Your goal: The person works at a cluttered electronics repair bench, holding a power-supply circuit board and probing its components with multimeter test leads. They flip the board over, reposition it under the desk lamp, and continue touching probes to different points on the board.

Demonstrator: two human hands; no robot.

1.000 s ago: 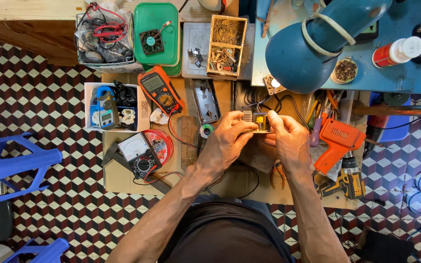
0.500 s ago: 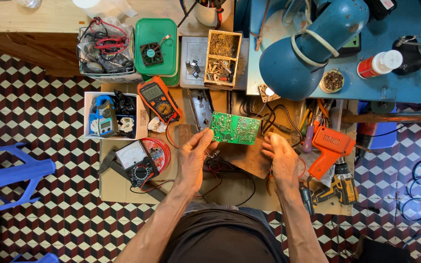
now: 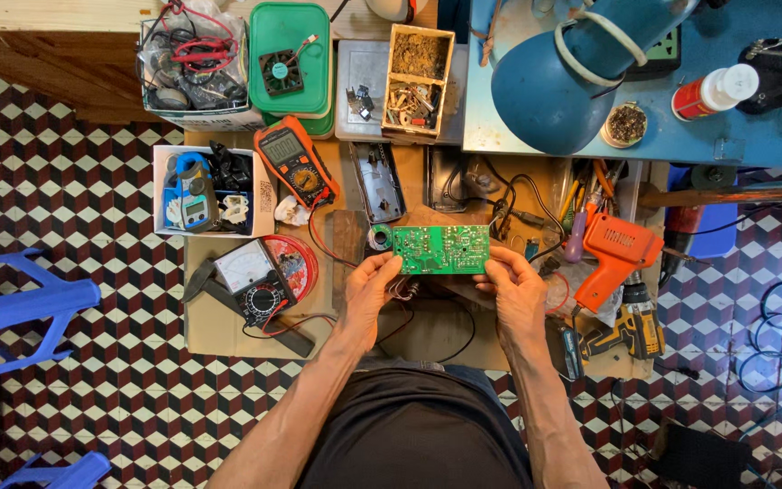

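A green circuit board (image 3: 441, 249) is held level above a low wooden work table (image 3: 228, 321), solder side up. My left hand (image 3: 375, 288) grips its left edge with thumb and fingers. My right hand (image 3: 516, 290) grips its right edge. Wires hang under the board near my left hand. A solder reel (image 3: 379, 239) lies just left of the board.
An orange multimeter (image 3: 295, 163), an analog meter (image 3: 251, 276), a white box of tools (image 3: 210, 188), an orange soldering gun (image 3: 613, 254), a cordless drill (image 3: 631, 328), a blue desk lamp (image 3: 558, 77), a green lidded box (image 3: 290, 50) and a wooden parts box (image 3: 416, 81) surround the hands. Blue plastic chair (image 3: 11, 312) stands left.
The board has been turned over from component side to green solder side and is now gripped at both ends; my right hand has come up onto its right edge.
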